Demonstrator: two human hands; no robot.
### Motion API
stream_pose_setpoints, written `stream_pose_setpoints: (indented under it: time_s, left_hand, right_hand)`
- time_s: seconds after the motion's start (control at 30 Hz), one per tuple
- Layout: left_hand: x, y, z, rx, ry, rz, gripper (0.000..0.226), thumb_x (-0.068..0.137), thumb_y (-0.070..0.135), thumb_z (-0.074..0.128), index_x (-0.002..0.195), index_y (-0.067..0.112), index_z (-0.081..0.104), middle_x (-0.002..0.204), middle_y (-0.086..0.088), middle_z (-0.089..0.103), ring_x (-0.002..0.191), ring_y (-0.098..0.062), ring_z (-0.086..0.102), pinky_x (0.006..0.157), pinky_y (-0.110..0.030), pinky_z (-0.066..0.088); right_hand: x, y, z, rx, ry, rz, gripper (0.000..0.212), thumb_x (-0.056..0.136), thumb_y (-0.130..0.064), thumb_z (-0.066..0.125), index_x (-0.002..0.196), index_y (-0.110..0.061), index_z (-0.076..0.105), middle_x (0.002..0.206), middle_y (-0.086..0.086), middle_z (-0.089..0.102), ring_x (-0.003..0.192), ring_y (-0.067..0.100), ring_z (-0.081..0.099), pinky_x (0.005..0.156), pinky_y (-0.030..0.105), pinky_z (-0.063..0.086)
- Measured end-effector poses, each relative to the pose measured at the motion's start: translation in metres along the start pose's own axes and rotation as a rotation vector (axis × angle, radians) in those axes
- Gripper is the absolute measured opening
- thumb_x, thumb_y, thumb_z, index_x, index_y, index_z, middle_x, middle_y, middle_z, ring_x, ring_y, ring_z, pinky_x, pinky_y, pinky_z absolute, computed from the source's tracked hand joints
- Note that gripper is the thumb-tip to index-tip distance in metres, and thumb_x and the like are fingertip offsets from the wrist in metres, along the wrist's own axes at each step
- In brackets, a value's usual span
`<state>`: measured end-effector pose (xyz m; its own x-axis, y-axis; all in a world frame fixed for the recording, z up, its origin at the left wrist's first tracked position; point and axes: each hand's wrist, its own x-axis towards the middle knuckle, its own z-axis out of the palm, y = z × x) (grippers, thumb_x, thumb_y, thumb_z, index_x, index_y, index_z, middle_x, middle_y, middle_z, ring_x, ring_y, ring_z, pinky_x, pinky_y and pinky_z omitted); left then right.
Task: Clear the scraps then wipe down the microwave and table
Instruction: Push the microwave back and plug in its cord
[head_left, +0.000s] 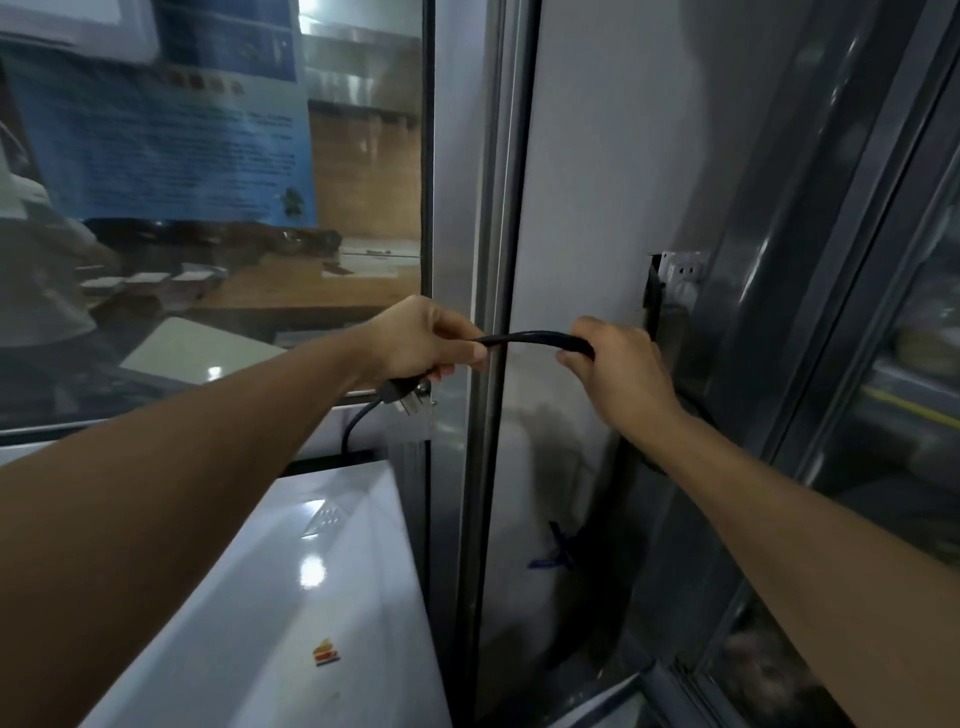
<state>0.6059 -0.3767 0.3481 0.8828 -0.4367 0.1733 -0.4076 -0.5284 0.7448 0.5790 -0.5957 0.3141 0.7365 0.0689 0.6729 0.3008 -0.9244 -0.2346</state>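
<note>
I take this for a commercial food place, a canteen or shop with its kitchen behind glass. Through the window (208, 208) I see steel hoods and a wooden counter (291, 291) with small containers, and a blue printed notice (166, 135) is stuck to the pane. To my right stands a glass-doored display cabinet (893, 364) with shelves, a wall socket (683, 273) beside it, and below me a glossy white appliance top (291, 597).

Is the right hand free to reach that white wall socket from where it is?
Probably yes. The right hand is just below-left of the wall socket with nothing between them, but its fingers are closed on the black cord, so it is not empty.
</note>
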Motion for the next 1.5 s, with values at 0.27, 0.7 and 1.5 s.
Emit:
stream_pose_setpoints:
  time_s: [0.27,0.7,1.5]
  left_hand:
    - [0.004,-0.027,-0.017,-0.071,0.024,-0.067,0.009,0.082,0.004,0.068,0.089,0.007,0.063,0.094,-0.020,0.069,0.062,-0.013,0.058,0.049,-0.016,0.046]
    - [0.011,-0.060,-0.022,0.102,0.106,-0.086,0.016,0.079,-0.004,0.069,0.084,0.007,0.058,0.077,-0.014,0.067,0.061,-0.018,0.062,0.057,-0.023,0.053]
    - [0.013,-0.104,0.006,0.500,0.011,-0.173,0.015,0.085,0.012,0.067,0.100,0.015,0.072,0.089,-0.007,0.071,0.073,-0.019,0.062,0.060,-0.020,0.046]
  right_hand:
    - [-0.004,0.008,0.024,0.175,-0.089,0.160,0.019,0.089,-0.023,0.063,0.078,-0.013,0.051,0.065,-0.002,0.050,0.067,0.020,0.052,0.058,0.030,0.040]
    - [0.015,-0.007,0.040,0.527,-0.208,0.252,0.031,0.099,-0.018,0.039,0.073,-0.018,0.057,0.064,-0.003,0.046,0.059,0.010,0.040,0.055,0.020,0.031]
    - [-0.025,-0.053,0.137,-0.269,-0.392,0.058,0.065,0.084,-0.043,0.066,0.130,-0.004,0.043,0.129,0.014,0.031,0.110,0.028,0.044,0.081,0.034,0.044]
